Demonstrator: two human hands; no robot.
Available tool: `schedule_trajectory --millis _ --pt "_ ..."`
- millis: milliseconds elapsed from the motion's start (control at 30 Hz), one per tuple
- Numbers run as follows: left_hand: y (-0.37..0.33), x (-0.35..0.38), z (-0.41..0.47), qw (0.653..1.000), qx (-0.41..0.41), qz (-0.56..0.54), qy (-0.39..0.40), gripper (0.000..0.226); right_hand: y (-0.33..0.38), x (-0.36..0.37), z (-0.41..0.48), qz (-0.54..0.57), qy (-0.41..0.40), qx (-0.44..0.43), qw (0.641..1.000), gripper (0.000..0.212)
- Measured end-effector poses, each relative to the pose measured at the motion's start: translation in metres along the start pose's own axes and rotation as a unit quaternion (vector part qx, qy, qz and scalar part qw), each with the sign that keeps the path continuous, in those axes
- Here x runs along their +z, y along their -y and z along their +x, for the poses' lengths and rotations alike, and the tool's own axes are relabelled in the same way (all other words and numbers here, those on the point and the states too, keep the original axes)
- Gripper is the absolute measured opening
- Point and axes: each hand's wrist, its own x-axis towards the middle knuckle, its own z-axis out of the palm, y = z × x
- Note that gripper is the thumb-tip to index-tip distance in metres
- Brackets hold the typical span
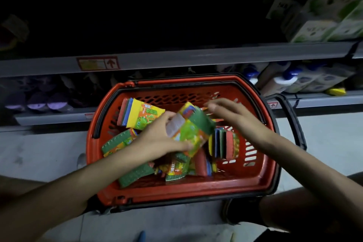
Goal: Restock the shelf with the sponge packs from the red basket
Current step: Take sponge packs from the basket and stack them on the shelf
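Green sponge pack (pixel 193 133) gripped by left hand (pixel 157 140); right hand (pixel 229 113) spread.

floor (pixel 39 155): pale, red basket (pixel 176 192) stands on it just before the shelving | lower shelf (pixel 53 117): purple round items (pixel 39 103) at left, white bottles with blue caps (pixel 282 80) and a yellow thing (pixel 335 91) at right | upper shelf (pixel 196 56): red-framed label (pixel 98 63) on its edge, green-and-white boxes (pixel 322 25) at right, rest too dark to tell
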Motion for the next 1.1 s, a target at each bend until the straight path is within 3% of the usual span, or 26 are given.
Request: schedule_trajectory --millis 100,200,267,300,333,400,467,600,700,867,967,1100 --pt "0.001 -0.013 0.006 0.992 -0.054 -0.103 -0.047 0.07 -0.018 -0.013 0.013 -0.115 -0.099 0.058 0.987 0.03" --pt "0.0 -0.018 0.003 0.983 -0.071 -0.162 -0.048 0.039 -0.048 -0.01 0.021 -0.264 -0.104 0.123 0.951 0.045" --pt "-0.002 -0.017 0.0 0.983 -0.082 -0.157 -0.043 0.031 -0.058 -0.004 0.025 -0.29 -0.094 0.131 0.943 0.053" --pt "0.001 -0.017 -0.001 0.985 -0.081 -0.15 -0.036 0.04 -0.06 -0.003 0.028 -0.291 -0.093 0.133 0.943 0.053" --pt "0.005 -0.016 -0.003 0.985 -0.087 -0.142 -0.04 0.063 -0.06 -0.003 0.031 -0.287 -0.087 0.14 0.944 0.053" --pt "0.007 -0.014 -0.006 0.989 -0.101 -0.099 -0.042 0.089 -0.057 -0.004 0.04 -0.268 -0.035 0.181 0.946 0.049" --pt "0.007 -0.012 -0.01 0.993 -0.102 -0.059 -0.022 0.088 -0.047 -0.003 0.043 -0.28 0.075 0.216 0.932 0.043" --pt "0.007 -0.012 -0.013 0.992 -0.078 0.095 -0.02 0.08 -0.034 0.005 0.041 -0.441 0.238 0.198 0.842 0.085" --pt "0.009 -0.012 -0.014 0.989 -0.092 0.111 -0.038 0.087 -0.036 0.012 0.034 -0.519 0.269 0.176 0.792 0.1" --pt "0.015 -0.003 -0.017 0.993 -0.068 0.084 -0.036 0.101 -0.053 0.02 0.019 -0.611 0.26 0.126 0.737 0.111" --pt "0.017 0.006 -0.015 0.989 -0.068 0.123 -0.043 0.125 -0.05 0.011 0.015 -0.62 0.2 0.06 0.756 0.104" --pt "0.02 0.015 -0.003 0.986 -0.067 0.147 -0.051 0.132 -0.013 -0.013 0.008 -0.51 0.09 0.037 0.855 0.091"
